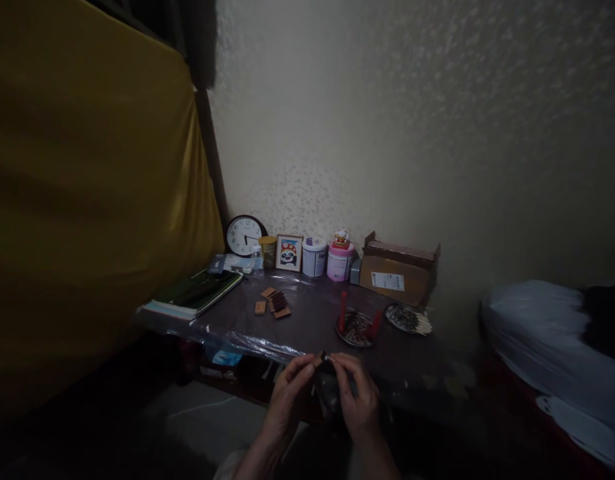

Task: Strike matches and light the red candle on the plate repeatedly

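Note:
My left hand [291, 388] is closed, pinching a small brown matchbox [322, 358] with a dark side at the table's front edge. Facing it, my right hand [356, 393] is closed too, its thumb and fingertips pressed on a thin pale thing that looks like a match; the fingers cover most of it. Beyond my hands stands a round dish [356, 331] of small dark and pale bits, with a red candle [343, 312] upright at its left and another red candle [375, 325] leaning at its right. Several small matchboxes [278, 304] lie in a loose pile.
A plate [406, 319] of matchsticks is at the right. Along the wall are a clock [245, 235], a framed picture [289, 253], a white tub [314, 257], a pink tub [340, 261] and a cardboard box [396, 272]. A green book [197, 293] lies left, beside a yellow curtain [97, 173].

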### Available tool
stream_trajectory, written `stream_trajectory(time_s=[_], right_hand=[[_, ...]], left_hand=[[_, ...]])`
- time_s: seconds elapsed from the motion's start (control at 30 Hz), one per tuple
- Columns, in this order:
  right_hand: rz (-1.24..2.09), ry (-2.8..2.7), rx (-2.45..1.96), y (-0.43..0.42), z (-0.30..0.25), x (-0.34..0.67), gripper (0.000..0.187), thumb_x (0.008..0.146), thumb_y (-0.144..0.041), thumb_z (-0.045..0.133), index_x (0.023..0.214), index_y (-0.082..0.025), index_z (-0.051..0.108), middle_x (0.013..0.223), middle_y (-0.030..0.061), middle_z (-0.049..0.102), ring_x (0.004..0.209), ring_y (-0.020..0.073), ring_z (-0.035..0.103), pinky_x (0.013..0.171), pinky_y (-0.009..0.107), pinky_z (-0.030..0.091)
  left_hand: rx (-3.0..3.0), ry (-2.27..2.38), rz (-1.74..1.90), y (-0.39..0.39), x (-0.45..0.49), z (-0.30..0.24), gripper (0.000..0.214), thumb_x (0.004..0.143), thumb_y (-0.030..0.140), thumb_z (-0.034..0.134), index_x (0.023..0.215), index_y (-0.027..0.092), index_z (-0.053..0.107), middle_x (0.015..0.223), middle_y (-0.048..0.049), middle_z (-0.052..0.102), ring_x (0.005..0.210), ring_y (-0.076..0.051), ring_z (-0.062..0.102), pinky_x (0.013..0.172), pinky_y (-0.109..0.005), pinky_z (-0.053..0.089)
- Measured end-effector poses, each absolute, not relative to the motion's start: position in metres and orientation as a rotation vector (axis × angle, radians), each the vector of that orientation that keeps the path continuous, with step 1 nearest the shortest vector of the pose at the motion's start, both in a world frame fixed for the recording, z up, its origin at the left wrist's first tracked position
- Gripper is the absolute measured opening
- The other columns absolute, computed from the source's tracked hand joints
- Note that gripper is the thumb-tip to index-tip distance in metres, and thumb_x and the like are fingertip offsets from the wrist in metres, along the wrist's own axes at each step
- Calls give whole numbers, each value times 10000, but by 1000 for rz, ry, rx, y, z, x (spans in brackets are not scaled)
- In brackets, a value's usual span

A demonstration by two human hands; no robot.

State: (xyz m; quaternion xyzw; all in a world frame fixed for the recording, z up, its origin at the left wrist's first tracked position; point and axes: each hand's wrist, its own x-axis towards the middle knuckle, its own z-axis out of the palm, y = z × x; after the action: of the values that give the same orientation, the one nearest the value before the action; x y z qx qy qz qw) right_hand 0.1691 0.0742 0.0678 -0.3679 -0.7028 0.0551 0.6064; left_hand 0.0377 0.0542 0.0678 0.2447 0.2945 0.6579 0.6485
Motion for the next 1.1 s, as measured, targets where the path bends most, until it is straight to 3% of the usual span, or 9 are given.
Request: stream_trajectory(time_s=[0.3, 0.47, 0.77, 1.1], right_hand=[[58, -1626, -803, 70, 75, 174, 169, 857, -156, 496, 959, -219, 616, 911, 58, 692, 876, 173, 646, 788, 321, 514], [7, -1685, -978, 96, 47, 184, 233, 886, -268, 430, 831, -208, 649, 742, 44, 702, 684, 169, 664, 632, 277, 532], [220, -1385, -1023, 96, 57, 191, 145, 841, -282, 525, 809, -187, 631, 772, 29, 694, 741, 156, 653, 710, 265, 518], [154, -1584, -880, 70, 71, 175, 103, 856, -183, 507, 835, -200, 606, 813, 40, 678, 786, 147, 647, 714, 255, 519]], left_hand=[[540, 627, 1492, 57, 41, 67, 245, 614, 265, 751, 815, 152, 668, 847, -70, 724, 824, -193, 648, 808, -293, 448], [545, 681, 1513, 54, 42, 72, 262, 607, 269, 757, 826, 152, 673, 849, -76, 728, 818, -182, 648, 790, -267, 449], [581, 702, 1494, 58, 40, 58, 246, 628, 270, 743, 824, 140, 675, 846, -85, 732, 859, -213, 651, 835, -301, 435], [563, 633, 1460, 55, 45, 62, 195, 672, 248, 709, 840, 158, 670, 866, -64, 726, 817, -180, 646, 769, -267, 448]])
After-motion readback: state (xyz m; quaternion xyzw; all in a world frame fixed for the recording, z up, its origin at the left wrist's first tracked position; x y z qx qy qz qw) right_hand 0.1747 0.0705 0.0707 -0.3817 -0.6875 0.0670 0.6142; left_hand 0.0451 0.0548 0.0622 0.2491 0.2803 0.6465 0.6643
